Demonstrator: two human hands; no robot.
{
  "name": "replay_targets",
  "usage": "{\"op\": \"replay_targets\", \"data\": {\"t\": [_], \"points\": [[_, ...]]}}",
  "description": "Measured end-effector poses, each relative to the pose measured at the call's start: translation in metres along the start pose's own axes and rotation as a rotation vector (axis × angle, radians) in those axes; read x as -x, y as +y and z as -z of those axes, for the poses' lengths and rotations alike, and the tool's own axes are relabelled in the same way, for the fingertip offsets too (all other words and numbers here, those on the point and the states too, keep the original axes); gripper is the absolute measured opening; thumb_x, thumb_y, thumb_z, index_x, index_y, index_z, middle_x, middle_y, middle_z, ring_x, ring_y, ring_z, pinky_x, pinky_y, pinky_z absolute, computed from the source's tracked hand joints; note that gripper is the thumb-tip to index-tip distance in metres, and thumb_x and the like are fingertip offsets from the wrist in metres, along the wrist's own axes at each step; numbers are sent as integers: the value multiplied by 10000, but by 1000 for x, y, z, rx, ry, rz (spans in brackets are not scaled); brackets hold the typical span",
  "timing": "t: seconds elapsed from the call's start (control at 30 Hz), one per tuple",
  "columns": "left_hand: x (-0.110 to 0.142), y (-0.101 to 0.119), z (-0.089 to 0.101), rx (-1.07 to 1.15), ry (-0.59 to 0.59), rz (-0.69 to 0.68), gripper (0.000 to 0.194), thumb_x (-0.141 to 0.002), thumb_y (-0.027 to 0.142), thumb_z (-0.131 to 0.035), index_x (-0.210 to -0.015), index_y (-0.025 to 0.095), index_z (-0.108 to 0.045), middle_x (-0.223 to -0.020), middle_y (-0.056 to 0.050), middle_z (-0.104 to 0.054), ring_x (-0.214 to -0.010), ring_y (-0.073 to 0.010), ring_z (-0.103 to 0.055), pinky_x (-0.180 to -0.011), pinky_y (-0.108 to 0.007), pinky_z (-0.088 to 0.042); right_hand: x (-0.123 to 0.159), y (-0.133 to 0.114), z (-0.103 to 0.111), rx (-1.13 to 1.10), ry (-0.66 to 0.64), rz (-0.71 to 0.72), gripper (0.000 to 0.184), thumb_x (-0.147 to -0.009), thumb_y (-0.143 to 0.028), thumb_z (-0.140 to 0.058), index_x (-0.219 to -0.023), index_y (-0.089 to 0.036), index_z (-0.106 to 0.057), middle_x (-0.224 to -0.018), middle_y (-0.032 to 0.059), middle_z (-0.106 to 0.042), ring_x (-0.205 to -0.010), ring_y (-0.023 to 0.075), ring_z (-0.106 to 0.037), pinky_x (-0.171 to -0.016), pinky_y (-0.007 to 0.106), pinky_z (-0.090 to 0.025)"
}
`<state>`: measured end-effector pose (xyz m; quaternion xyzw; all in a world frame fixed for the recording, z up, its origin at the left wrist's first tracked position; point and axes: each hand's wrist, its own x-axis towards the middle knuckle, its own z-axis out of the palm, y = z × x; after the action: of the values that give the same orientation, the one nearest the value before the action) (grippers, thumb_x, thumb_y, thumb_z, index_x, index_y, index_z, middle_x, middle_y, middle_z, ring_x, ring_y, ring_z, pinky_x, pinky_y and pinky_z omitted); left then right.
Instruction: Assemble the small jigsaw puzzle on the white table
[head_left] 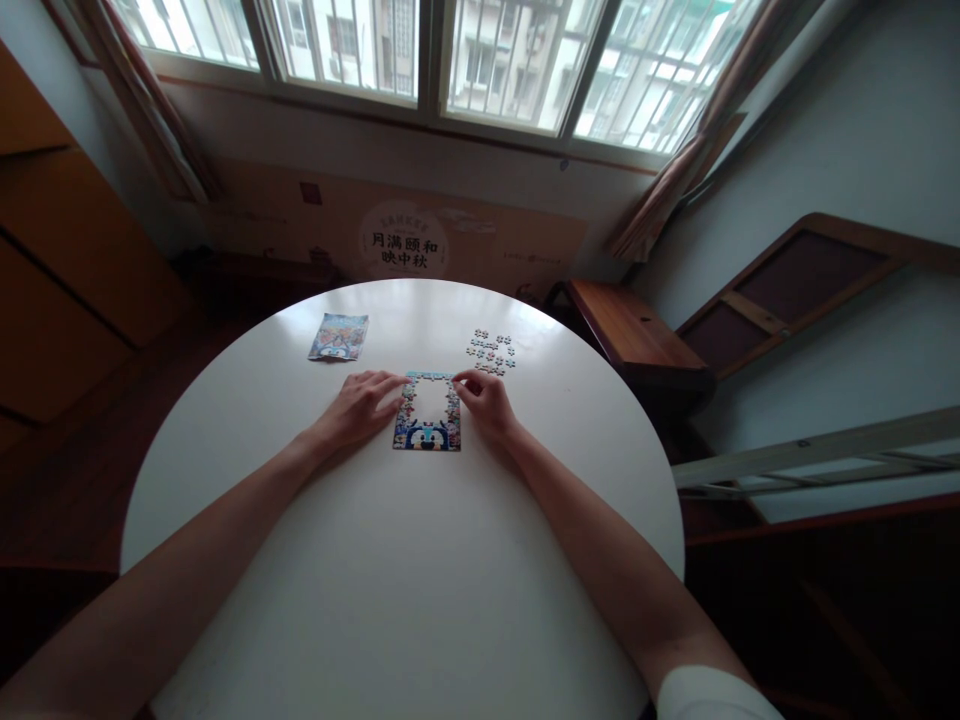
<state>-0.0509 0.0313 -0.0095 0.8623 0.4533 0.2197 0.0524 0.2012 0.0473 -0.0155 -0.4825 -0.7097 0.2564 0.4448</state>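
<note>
A partly filled jigsaw puzzle (pixel 427 437) lies flat on the white round table (pixel 405 570), its border pieces joined around a pale, unfilled middle. Blue cartoon artwork shows along its lower edge. My left hand (pixel 361 402) rests at the puzzle's left side, fingers stretched out, their tips at the upper left edge. At the upper right edge, the thumb and index finger of my right hand (pixel 484 396) come together in a pinch; whatever is between them is too small to make out. Just beyond that hand, several loose puzzle pieces (pixel 491 352) are spread on the tabletop.
A printed picture sheet or packet (pixel 339 338) lies toward the table's far left. Past the right rim stands a wooden bench or low table (pixel 630 325). A wooden cabinet (pixel 75 240) is on the left, and barred windows (pixel 427 60) line the far wall.
</note>
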Motion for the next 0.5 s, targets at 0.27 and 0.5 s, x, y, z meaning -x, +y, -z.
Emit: {"op": "replay_targets", "data": {"t": [0.27,0.5], "points": [[-1,2,1,-48,-15,-11,359,-952,417,-422,-1206,263,-624,-1277,-52,-621,-1172,-247,-537,-986,-430,-364,-28,29,63,105,433,-235,278,-763,-248,-489,-917,-137,-693,-676,24,-608,-594,148,-526,-625,292,-448],[0,2,1,-22,-5,-11,341,-941,415,-443,-1177,274,-643,-1262,-50,-630,-1154,-245,-547,-984,-429,-372,-15,62,86,613,434,-501,376,-754,-225,-532,-1104,-225,-671,-1164,107,-593,-1088,283,-506,-971,468,-384]]}}
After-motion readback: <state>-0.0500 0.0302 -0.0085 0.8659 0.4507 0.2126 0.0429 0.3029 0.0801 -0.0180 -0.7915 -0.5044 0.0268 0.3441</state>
